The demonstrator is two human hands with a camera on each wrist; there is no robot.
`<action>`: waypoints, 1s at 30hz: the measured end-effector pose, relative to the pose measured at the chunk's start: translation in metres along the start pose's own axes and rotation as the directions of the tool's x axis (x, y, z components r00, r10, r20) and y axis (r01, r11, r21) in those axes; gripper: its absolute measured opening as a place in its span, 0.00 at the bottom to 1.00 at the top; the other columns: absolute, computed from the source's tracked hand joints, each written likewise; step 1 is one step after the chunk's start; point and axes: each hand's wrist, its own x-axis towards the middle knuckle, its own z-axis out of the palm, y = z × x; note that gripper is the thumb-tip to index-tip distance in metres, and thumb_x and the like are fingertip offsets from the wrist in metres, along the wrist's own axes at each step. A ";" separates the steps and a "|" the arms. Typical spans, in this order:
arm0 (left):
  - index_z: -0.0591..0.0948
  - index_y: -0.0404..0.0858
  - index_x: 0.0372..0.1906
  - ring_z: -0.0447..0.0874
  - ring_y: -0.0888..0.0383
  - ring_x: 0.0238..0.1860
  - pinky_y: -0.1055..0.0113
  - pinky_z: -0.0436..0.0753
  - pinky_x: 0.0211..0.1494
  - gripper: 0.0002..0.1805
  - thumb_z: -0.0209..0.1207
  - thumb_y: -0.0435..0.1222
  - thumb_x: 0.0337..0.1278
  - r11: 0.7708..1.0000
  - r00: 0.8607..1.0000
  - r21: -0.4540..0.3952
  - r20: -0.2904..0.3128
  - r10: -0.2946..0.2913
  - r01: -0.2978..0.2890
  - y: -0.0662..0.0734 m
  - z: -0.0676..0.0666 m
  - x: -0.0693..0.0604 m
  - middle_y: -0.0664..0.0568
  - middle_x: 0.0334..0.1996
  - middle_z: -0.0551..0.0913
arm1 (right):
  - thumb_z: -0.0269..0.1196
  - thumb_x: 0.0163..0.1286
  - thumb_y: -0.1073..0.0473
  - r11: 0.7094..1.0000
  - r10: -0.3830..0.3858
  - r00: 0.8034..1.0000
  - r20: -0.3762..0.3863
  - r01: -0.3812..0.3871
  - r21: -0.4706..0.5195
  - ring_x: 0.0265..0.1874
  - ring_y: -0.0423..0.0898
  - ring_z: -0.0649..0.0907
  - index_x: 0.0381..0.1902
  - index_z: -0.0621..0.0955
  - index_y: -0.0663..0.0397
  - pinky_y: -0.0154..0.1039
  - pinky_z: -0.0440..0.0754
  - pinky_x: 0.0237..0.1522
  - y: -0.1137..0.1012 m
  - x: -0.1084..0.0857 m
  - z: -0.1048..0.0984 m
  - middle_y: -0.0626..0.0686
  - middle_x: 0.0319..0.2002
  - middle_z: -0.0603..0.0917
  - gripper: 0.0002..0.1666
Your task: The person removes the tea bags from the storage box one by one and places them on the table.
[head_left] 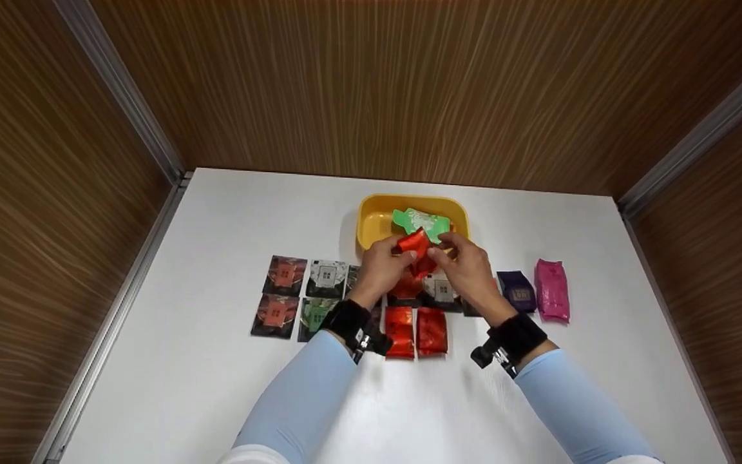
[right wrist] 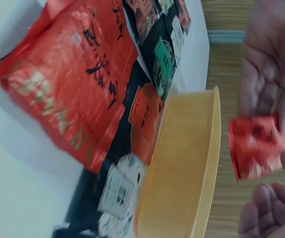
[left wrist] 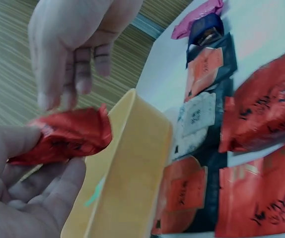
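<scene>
My left hand (head_left: 379, 269) pinches a small red foil packet (head_left: 416, 242) between thumb and fingers, above the front rim of a yellow bin (head_left: 371, 225). On the packet's other side is my right hand (head_left: 471, 267), its thumb by the packet's edge. In the left wrist view, the right fingers hang loosely over the packet (left wrist: 68, 136), not wrapped round it. The right wrist view shows the packet (right wrist: 256, 146) held from above by the left hand. Inside the bin lies a green packet (head_left: 422, 222), with a bit of red beside it.
Two more red packets, a left one (head_left: 400, 332) and a right one (head_left: 432, 332), lie in front of rows of flat dark sachets (head_left: 284, 276). To the right are a dark purple packet (head_left: 516, 291) and a pink packet (head_left: 552, 290). Wood-grain panels (head_left: 371, 96) enclose the white table (head_left: 216, 258).
</scene>
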 end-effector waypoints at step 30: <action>0.78 0.40 0.71 0.86 0.51 0.59 0.56 0.82 0.64 0.32 0.68 0.49 0.68 0.920 0.974 0.371 0.221 0.047 -0.128 -0.024 0.040 -0.059 0.47 0.59 0.87 | 0.68 0.75 0.55 0.929 0.276 0.956 0.095 -0.291 0.228 0.30 0.43 0.79 0.42 0.87 0.64 0.34 0.76 0.32 0.050 -0.090 -0.003 0.47 0.27 0.82 0.14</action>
